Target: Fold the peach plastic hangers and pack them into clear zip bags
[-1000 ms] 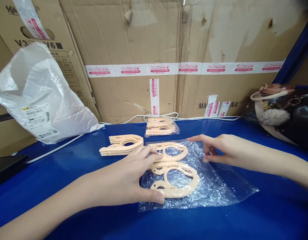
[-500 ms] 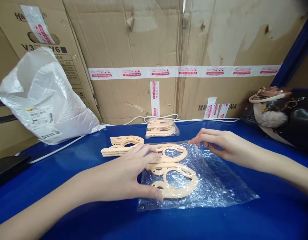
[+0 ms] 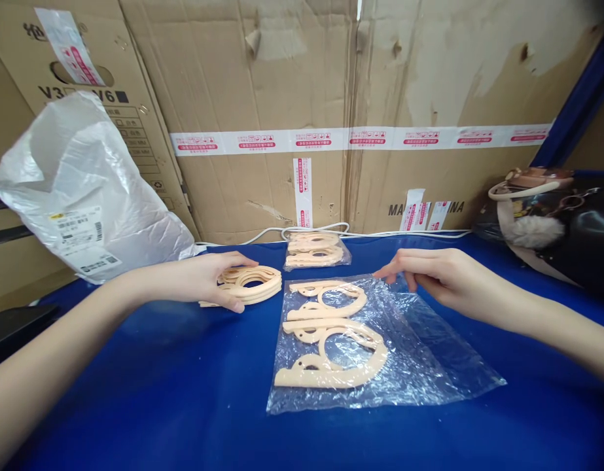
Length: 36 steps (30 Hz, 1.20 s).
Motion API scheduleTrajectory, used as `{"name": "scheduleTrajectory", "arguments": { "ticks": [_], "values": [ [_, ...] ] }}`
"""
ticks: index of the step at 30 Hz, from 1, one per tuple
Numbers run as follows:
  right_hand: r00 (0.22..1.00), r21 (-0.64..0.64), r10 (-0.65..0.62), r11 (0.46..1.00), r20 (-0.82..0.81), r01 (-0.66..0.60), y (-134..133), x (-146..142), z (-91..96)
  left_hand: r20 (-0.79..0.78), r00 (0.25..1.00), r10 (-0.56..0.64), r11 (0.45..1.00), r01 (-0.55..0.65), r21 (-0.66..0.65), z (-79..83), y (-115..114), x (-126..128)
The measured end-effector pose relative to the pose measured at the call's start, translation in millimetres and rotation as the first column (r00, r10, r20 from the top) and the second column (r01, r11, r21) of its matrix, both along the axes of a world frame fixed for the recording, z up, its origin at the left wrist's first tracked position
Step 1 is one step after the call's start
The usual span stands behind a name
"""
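My left hand [image 3: 208,278] is around the left part of a stack of beige folding hangers [image 3: 262,288], thumb on the near side and fingers on the far side. The stack lies on the blue tabletop [image 3: 184,405]. My right hand [image 3: 424,271] pinches the far edge of a clear plastic bag [image 3: 424,353] between thumb and fingertips; its other fingers are curled. Inside the bag, two folded beige hangers [image 3: 331,376] lie flat side by side, towards its left end. The right part of the bag is flat and wrinkled.
Behind stands a wrapped pack of hangers [image 3: 316,250] beside a white cable [image 3: 262,234]. A white mailer bag [image 3: 86,196] leans at left against cardboard boxes [image 3: 262,78]. A black handbag [image 3: 586,229] sits at right, a dark flat object [image 3: 17,327] at left.
My left hand has left the bagged hangers and moved left and back onto the loose stack. My right hand stays at the bag's far edge, almost still.
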State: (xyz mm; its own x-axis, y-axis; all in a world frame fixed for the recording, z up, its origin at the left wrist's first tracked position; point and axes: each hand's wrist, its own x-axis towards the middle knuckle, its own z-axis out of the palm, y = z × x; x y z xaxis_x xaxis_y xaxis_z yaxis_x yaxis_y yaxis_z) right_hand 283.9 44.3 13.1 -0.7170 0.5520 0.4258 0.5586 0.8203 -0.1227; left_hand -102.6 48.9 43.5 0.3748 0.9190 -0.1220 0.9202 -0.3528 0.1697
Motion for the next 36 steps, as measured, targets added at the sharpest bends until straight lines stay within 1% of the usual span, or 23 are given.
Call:
{"name": "scheduleTrajectory", "arguments": {
  "ticks": [5,8,12,14,16,18,20,22,23,25,26,27,29,31,33,34,36],
  "values": [
    [1.000,0.055,-0.006,0.998,-0.012,0.006,-0.8,-1.2,-0.1,-0.040,0.998,0.044,0.999,-0.044,-0.010,-2.0,3.9,-4.9],
    [1.000,0.081,-0.003,0.997,0.003,0.003,-0.7,0.1,-1.4,-0.044,0.998,0.036,0.999,-0.036,-0.003,-2.4,4.8,-5.8],
    [1.000,0.093,-0.003,0.996,0.002,0.003,-1.2,0.1,-1.8,-0.022,1.000,-0.021,0.998,0.022,0.066,0.8,-1.1,1.7],
    [1.000,0.095,-0.004,0.995,-0.019,0.006,-2.5,-1.0,-1.3,0.022,0.999,-0.042,0.992,0.039,0.116,3.5,-7.6,9.7],
    [0.999,0.087,0.003,0.996,-0.043,0.001,-4.7,-2.6,-0.8,0.092,0.992,-0.090,0.981,0.072,0.179,5.2,-15.9,20.4],
    [0.998,0.057,0.009,0.998,-0.069,-0.005,-7.9,-4.5,-0.6,0.161,0.972,-0.171,0.956,0.125,0.264,4.5,-25.3,33.4],
    [0.995,-0.018,0.008,1.000,-0.095,-0.010,-12.3,-7.4,-0.4,0.203,0.942,-0.267,0.915,0.181,0.361,0.5,-34.9,47.8],
    [0.990,-0.132,-0.012,0.991,-0.138,-0.006,-18.2,-11.7,0.3,0.201,0.904,-0.378,0.847,0.250,0.469,-6.8,-43.9,61.8],
    [0.984,-0.199,-0.022,0.980,-0.177,-0.014,-21.5,-14.5,0.8,0.182,0.883,-0.432,0.800,0.283,0.529,-11.4,-48.0,68.0],
    [0.957,-0.354,-0.044,0.933,-0.287,-0.063,-28.4,-21.0,2.0,0.128,0.861,-0.493,0.720,0.321,0.615,-21.4,-55.1,78.2],
    [0.937,-0.435,-0.064,0.895,-0.343,-0.099,-31.6,-24.3,2.4,0.104,0.857,-0.505,0.688,0.326,0.649,-26.1,-58.2,82.1],
    [0.918,-0.511,-0.083,0.848,-0.388,-0.139,-34.4,-27.5,2.7,0.087,0.855,-0.510,0.663,0.327,0.673,-30.4,-60.8,85.2],
    [0.894,-0.634,-0.128,0.747,-0.429,-0.198,-38.4,-32.9,2.4,0.076,0.848,-0.524,0.625,0.323,0.711,-36.8,-64.8,89.7],
    [0.882,-0.713,-0.167,0.661,-0.441,-0.231,-39.7,-36.2,1.3,0.075,0.837,-0.542,0.601,0.324,0.730,-39.9,-67.2,92.1],
    [0.860,-0.753,-0.204,0.601,-0.468,-0.267,-38.4,-37.7,-0.1,0.066,0.833,-0.549,0.591,0.332,0.735,-40.4,-67.6,92.7],
    [0.845,-0.760,-0.219,0.583,-0.488,-0.288,-37.2,-38.0,-0.6,0.058,0.835,-0.547,0.591,0.337,0.733,-40.0,-66.9,92.4],
    [0.818,-0.760,-0.240,0.566,-0.522,-0.319,-34.5,-37.9,-0.9,0.045,0.841,-0.539,0.600,0.346,0.722,-38.5,-64.4,90.5]
  ]
}}
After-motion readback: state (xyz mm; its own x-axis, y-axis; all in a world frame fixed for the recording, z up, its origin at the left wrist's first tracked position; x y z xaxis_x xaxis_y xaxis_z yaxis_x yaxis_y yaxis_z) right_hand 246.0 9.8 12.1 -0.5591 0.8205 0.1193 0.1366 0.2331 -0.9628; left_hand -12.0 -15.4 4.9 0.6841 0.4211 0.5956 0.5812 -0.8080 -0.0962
